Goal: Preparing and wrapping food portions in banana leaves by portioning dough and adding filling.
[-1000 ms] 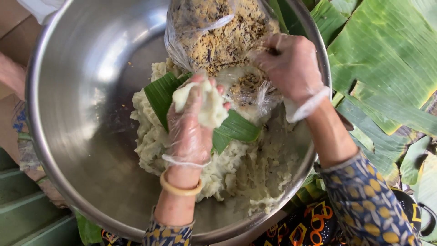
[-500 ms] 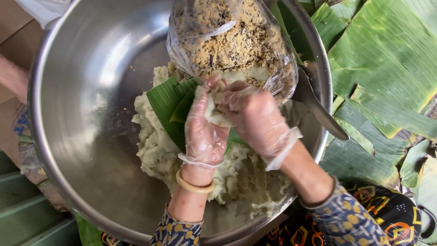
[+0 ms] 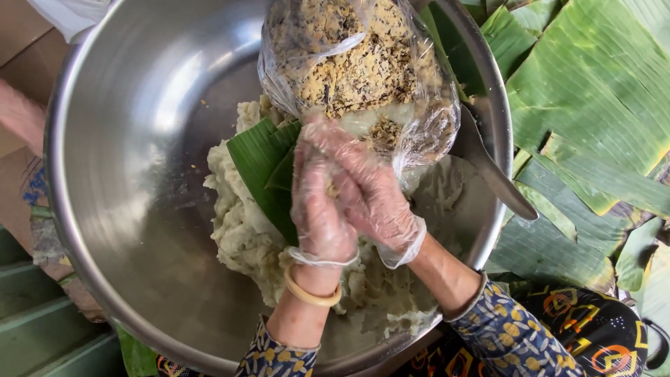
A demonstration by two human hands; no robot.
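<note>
Pale dough (image 3: 241, 230) is pressed between the gloved left hand (image 3: 319, 209) and right hand (image 3: 373, 192), both clenched on it. Wrapping in the banana leaf (image 3: 262, 167) is judged not yet done; much dough is left.

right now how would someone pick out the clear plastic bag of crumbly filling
Start at the large round steel bowl. At its far rim, above pale dough and gloved hands, sits the clear plastic bag. Only it holds yellow-brown crumbs; the folded green leaf beside it is flat.

One package: a clear plastic bag (image 3: 356, 77) of yellow-brown crumbly filling, resting inside the steel bowl (image 3: 132, 139) against its far rim.
</note>
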